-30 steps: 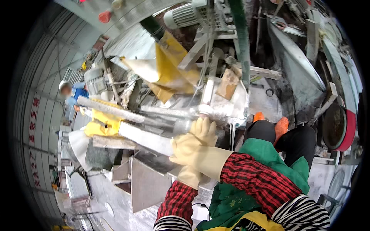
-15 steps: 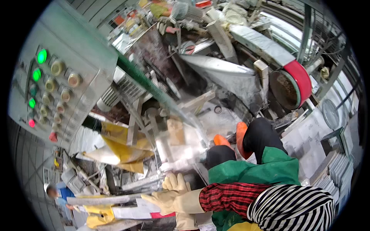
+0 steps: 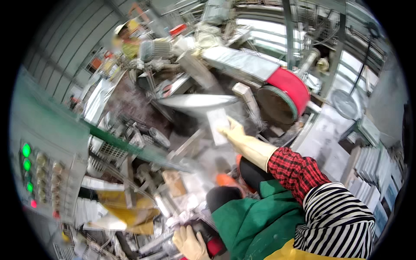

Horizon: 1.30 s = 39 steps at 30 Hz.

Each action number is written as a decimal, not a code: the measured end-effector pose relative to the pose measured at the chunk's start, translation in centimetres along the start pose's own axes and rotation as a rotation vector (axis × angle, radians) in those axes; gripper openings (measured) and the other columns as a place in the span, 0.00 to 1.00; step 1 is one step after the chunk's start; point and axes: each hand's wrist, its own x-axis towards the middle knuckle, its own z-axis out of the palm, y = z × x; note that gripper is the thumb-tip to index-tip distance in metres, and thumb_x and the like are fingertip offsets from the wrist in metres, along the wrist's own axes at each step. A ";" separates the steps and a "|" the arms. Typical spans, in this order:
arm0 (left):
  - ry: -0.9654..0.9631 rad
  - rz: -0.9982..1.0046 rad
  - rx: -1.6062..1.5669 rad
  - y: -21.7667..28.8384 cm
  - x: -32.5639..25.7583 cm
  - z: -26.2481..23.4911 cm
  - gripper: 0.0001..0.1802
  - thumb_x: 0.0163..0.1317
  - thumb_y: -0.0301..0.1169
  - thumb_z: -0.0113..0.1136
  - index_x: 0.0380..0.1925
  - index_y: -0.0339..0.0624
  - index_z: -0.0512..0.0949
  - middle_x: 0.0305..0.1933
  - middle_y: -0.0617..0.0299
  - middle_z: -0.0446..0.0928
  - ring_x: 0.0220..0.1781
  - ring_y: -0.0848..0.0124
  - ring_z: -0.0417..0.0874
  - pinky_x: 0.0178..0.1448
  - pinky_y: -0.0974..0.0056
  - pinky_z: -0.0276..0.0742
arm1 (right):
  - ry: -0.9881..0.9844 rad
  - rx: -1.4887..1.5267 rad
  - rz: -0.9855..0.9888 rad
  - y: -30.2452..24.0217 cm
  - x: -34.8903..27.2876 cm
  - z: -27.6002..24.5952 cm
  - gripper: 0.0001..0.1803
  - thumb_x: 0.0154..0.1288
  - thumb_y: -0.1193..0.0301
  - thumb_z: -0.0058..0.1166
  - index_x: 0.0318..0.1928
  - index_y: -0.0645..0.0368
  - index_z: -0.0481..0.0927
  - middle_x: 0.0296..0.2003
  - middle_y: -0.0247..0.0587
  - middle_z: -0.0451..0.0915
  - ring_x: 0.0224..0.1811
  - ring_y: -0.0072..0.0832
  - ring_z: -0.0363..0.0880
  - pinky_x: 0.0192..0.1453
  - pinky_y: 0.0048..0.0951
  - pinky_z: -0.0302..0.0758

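Observation:
My right hand (image 3: 234, 131), in a cream rubber glove, reaches forward over my knees. Its fingers close on the near right edge of a thin white rectangular tile (image 3: 218, 125), which is smeared by motion. Behind the tile lies a wide, pale, curved metal sheet (image 3: 197, 102) with a dark hollow under it. My left hand (image 3: 190, 243), gloved the same way, is low at the bottom edge with its fingers spread and nothing visible in it. It is beside a dark machine part with a red piece (image 3: 215, 246); whether it touches them I cannot tell.
A control panel (image 3: 47, 173) with lit green and red lamps stands left, beside a slanting green rail (image 3: 130, 145). A belt conveyor with a red end (image 3: 289, 89) runs far right. Stacked flat panels (image 3: 368, 173) stand at right. Another person (image 3: 128, 43) is far back left.
My right hand has left my left hand and swung forward and up, now with the white tile. My view has turned, so the control panel sits lower and farther left.

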 end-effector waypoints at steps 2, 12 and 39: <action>0.046 0.062 -0.074 -1.3 0.1 -0.3 0.20 0.72 0.37 0.58 0.57 0.36 0.82 0.61 0.40 0.80 0.65 0.43 0.78 0.74 0.44 0.69 | 0.052 0.130 -0.124 -2.7 2.4 -5.5 0.32 0.69 0.82 0.57 0.73 0.62 0.70 0.59 0.37 0.82 0.56 0.25 0.81 0.59 0.31 0.80; 0.114 -0.433 -0.085 -10.4 -4.7 -0.5 0.21 0.74 0.38 0.58 0.60 0.37 0.82 0.56 0.39 0.83 0.60 0.44 0.82 0.67 0.50 0.76 | 0.249 0.064 -0.210 -10.7 6.9 -22.1 0.46 0.62 0.90 0.52 0.80 0.53 0.60 0.49 0.36 0.84 0.41 0.21 0.82 0.46 0.25 0.81; 0.080 -0.551 0.062 -8.2 -4.9 0.7 0.25 0.74 0.45 0.55 0.63 0.42 0.79 0.56 0.34 0.80 0.58 0.38 0.80 0.67 0.45 0.74 | 0.921 -0.556 -0.152 -11.6 19.0 -26.9 0.17 0.57 0.77 0.62 0.49 0.60 0.86 0.24 0.26 0.78 0.22 0.18 0.71 0.25 0.27 0.66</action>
